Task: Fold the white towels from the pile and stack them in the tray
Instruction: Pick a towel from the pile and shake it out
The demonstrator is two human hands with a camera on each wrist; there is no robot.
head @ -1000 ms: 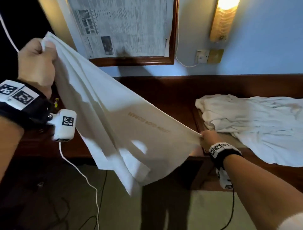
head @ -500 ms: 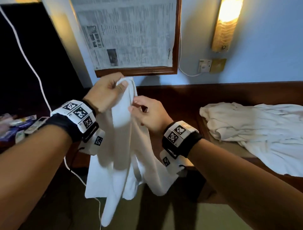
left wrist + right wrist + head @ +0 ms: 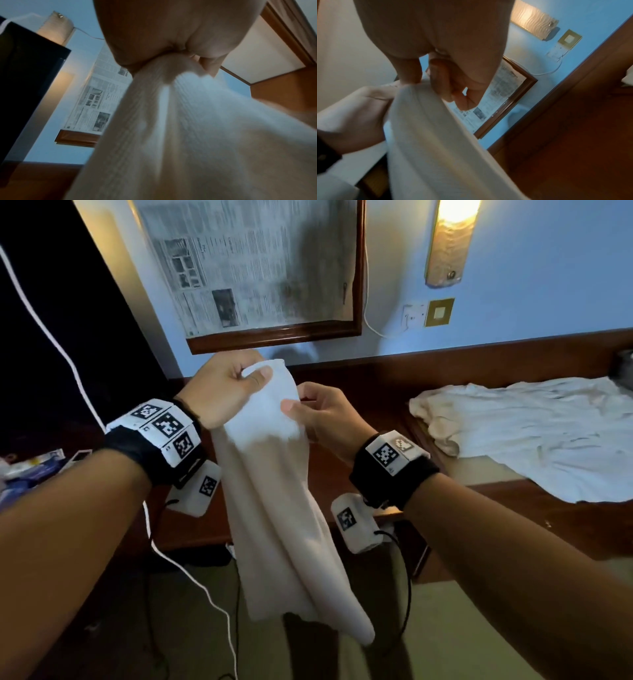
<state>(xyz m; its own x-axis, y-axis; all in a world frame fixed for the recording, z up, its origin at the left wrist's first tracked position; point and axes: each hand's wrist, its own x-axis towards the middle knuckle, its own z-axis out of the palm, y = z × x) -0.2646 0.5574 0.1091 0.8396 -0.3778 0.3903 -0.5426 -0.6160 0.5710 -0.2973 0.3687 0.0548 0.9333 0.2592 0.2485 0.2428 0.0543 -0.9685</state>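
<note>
A white towel (image 3: 274, 508) hangs doubled in the air in front of me, its lower end dangling toward the floor. My left hand (image 3: 236, 388) grips its top corners, thumb over the cloth; the left wrist view shows the towel (image 3: 188, 128) bunched in that fist. My right hand (image 3: 311, 412) pinches the towel's right edge just below, thumb in front, as the right wrist view shows at the towel (image 3: 436, 135). The pile of white towels (image 3: 531, 433) lies crumpled on the wooden desk (image 3: 376, 392) at the right. No tray is visible.
A framed newspaper (image 3: 260, 268) and a lit wall lamp (image 3: 448, 241) hang on the blue wall. White cable (image 3: 191, 573) and black cords trail over the floor below. Small packets (image 3: 30, 467) lie at the far left.
A second ago the towel was stretched wide between my hands. They came together, doubling the towel, and now hold it side by side at the top.
</note>
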